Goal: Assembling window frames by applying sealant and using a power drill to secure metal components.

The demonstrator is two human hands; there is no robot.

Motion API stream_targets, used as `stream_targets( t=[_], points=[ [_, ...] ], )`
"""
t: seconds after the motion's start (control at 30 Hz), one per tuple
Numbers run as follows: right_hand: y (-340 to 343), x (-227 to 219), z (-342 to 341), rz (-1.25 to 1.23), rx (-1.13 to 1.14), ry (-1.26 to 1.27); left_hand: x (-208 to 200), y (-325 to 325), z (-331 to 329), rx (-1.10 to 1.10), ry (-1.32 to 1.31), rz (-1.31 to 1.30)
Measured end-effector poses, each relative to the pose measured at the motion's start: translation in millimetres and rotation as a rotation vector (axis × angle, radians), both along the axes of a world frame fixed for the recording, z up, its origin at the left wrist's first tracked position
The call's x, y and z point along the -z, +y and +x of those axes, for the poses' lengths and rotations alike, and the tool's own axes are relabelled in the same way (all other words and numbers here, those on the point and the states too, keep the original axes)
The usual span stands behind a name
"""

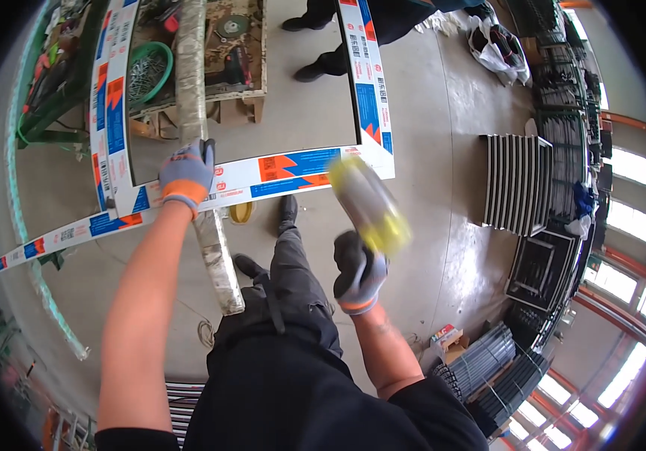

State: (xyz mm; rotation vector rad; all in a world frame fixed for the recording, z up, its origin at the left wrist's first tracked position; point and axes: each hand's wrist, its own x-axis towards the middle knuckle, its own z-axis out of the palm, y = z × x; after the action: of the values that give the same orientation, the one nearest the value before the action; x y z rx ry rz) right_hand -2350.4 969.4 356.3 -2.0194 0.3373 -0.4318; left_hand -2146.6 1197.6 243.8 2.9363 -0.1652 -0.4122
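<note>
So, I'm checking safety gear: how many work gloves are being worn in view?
2: one on the left hand, on the film-covered frame; one on the right hand, gripping the blurred, yellow-ended mallet. Any on the co-worker may be hidden.

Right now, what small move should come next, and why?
Probably a light tap at the near right corner of the white, square-cornered frame with blue-and-orange markings: the gloved right hand grips a yellow-ended mallet near it, and the left hand rests on its near bar.
</note>
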Motion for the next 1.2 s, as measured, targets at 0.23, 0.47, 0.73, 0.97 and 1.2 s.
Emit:
stream_targets(
  t=[0.23,0.47,0.73,0.97,1.2],
  points=[
    [-17,94,2,-0.456,-0.146,0.675,11,-1,12,0.041,-0.066,0.038],
    [-12,61,9,-0.223,-0.211,0.470,-7,-15,7,0.012,0.155,-0.121],
    [52,23,172,-0.509,-0.933,0.218,33,2,3,-0.104,0.104,-0.259],
    [123,3,285,-0.789,-1.500,0.207,21,9,-4,-0.086,0.075,-0.423],
    [162,35,331,-1.014,-1.709,0.284,41,14,-16,0.009,-0.238,-0.198]
  ],
)
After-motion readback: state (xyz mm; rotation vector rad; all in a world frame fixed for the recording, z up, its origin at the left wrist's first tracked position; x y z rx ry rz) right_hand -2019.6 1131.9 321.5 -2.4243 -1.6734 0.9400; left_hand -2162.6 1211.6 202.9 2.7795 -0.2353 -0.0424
